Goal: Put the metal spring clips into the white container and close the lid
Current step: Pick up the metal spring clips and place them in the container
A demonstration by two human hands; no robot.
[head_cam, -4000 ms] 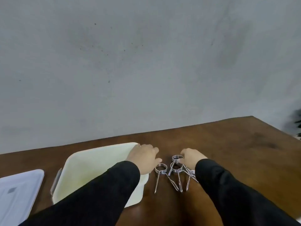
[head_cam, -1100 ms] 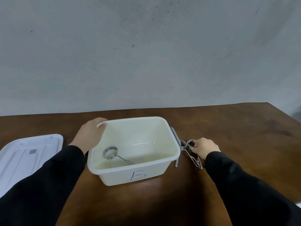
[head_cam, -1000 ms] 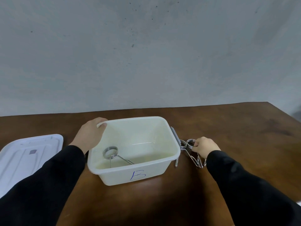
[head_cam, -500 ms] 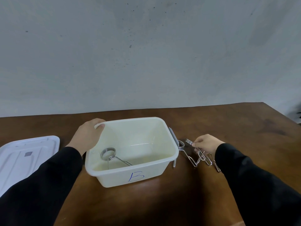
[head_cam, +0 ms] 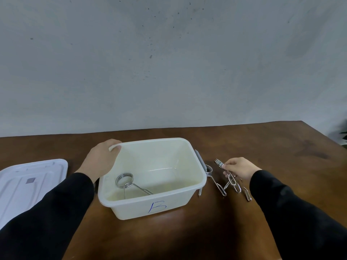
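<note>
The white lid [head_cam: 31, 182] is lying flat on the brown wooden bench [head_cam: 272, 147], well to the left of the white container [head_cam: 155, 203], and the picture edge is cutting off its left part. It is smooth plastic with rounded corners and shallow ribs. The left hand [head_cam: 99, 162] is gripping the far left corner of the container, its fingers [head_cam: 114, 147] curling over the rim. The container is a rectangular tub of glossy plastic, open on top, with a blue letter B on its near wall and a grey latch [head_cam: 200, 159] on its right side. Inside it, one metal spring clip [head_cam: 127, 183] of shiny wire is lying on the bottom, coil to the left. Just right of the container, a second clip [head_cam: 213, 180] is resting on the bench, partly hidden by the rim. Further right, the right hand [head_cam: 239, 168] is pinching a raised clip [head_cam: 222, 166], and tangled clip legs [head_cam: 242, 189] under it are hard to count. The bench right of the container is lying wide and free.
</note>
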